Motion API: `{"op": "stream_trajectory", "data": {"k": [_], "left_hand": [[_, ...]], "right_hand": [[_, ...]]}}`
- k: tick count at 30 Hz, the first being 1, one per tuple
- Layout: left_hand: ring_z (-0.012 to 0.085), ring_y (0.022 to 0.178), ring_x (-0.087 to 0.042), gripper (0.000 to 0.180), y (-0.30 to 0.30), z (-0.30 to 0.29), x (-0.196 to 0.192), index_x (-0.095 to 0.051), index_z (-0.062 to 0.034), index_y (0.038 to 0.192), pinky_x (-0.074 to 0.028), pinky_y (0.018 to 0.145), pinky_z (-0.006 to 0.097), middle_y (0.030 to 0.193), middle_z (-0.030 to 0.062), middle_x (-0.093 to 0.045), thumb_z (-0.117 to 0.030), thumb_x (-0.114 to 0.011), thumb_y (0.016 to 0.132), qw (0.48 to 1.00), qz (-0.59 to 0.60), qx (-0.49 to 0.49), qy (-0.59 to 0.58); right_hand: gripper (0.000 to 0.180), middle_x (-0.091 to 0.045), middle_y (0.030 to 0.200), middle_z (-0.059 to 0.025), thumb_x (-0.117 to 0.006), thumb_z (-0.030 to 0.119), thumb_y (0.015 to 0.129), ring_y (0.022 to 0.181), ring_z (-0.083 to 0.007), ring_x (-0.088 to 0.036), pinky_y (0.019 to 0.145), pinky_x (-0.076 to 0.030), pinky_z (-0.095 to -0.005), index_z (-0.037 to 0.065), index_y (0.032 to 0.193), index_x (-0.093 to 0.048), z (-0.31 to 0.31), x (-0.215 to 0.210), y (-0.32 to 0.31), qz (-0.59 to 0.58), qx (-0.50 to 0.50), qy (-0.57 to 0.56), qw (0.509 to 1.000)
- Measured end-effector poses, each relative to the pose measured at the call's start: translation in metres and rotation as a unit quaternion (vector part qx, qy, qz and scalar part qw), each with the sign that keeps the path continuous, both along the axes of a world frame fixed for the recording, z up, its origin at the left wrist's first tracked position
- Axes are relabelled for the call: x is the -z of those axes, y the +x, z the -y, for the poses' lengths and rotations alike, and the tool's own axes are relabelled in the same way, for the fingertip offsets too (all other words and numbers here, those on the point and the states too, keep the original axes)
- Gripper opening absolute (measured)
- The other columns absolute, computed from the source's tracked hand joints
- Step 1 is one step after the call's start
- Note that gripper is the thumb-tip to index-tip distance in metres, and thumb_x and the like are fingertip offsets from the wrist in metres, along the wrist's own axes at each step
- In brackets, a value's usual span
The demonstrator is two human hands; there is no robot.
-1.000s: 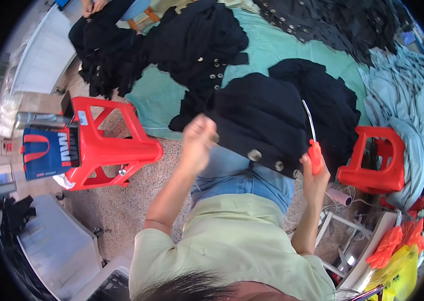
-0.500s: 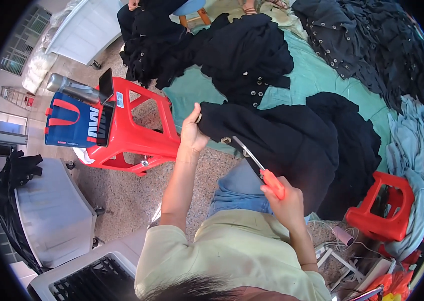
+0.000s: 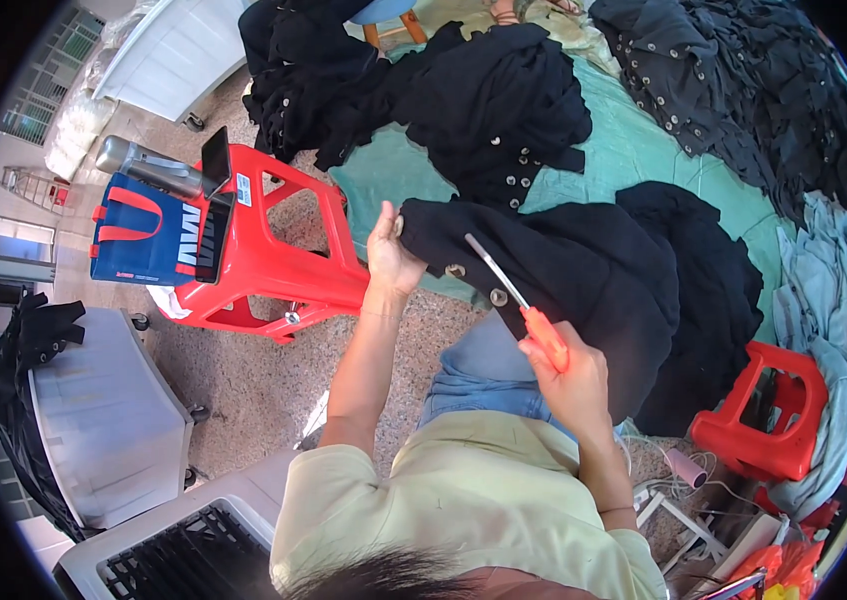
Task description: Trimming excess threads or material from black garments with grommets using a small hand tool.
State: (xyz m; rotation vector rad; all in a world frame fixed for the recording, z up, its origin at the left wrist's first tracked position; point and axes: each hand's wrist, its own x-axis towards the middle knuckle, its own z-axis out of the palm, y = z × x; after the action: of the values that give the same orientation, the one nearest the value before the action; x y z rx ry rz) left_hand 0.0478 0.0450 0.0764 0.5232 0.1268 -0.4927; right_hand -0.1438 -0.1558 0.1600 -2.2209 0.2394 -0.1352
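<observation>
The right grip (image 3: 573,372) clasped an orange-handled tool (image 3: 543,334) over the black garment (image 3: 593,265); the left grip (image 3: 395,262) seemingly held its left edge.

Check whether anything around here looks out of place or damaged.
Mostly no: the black cloth at the left hand shows no clear damage. One untidy spot is at right, near the small red stool: pale cords lie in loose loops by a pink cylinder, looking tangled rather than neatly coiled.

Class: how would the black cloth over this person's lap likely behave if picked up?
The black cloth would probably sag limply, since it lies in soft folds. Its edge by the left hand may pull down slightly more, given its shiny round fittings.
</observation>
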Motion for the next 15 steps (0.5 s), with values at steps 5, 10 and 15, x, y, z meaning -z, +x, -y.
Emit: {"op": "stream_trajectory", "data": {"k": [5,10,15], "left_hand": [[0.0196,0.105,-0.056,0.051,-0.035,0.019,0.044,-0.052,-0.0068,0.121,-0.043,0.090,0.040,0.118,0.0052,-0.058,-0.046,-0.056,0.089,0.993,-0.067,0.068,0.072],[0.0075,0.084,-0.054,0.034,-0.063,0.033,0.072,-0.057,-0.0156,0.109,-0.044,0.073,0.031,0.098,-0.0035,-0.060,-0.028,-0.072,0.082,0.953,-0.020,0.122,0.277],[0.0116,0.078,-0.061,0.025,-0.051,0.016,0.111,-0.060,-0.0120,0.103,-0.048,0.070,0.029,0.086,-0.0014,-0.064,-0.032,-0.063,0.089,0.982,-0.064,0.099,0.151]], "right_hand": [[0.029,-0.061,0.064,-0.0159,-0.070,0.033,0.082,0.063,-0.0384,-0.061,0.053,-0.047,-0.0410,0.006,0.087,-0.060,0.011,0.004,-0.009,-0.025,0.056,0.007,0.998],[0.030,-0.061,0.065,-0.0156,-0.070,0.033,0.082,0.064,-0.0382,-0.061,0.053,-0.047,-0.0406,0.006,0.087,-0.060,0.018,0.013,-0.024,-0.061,0.075,0.006,0.995],[0.031,-0.061,0.062,-0.0160,-0.069,0.035,0.082,0.061,-0.0377,-0.062,0.052,-0.047,-0.0423,0.006,0.086,-0.060,0.019,0.015,-0.032,-0.065,0.080,-0.030,0.994]]}}
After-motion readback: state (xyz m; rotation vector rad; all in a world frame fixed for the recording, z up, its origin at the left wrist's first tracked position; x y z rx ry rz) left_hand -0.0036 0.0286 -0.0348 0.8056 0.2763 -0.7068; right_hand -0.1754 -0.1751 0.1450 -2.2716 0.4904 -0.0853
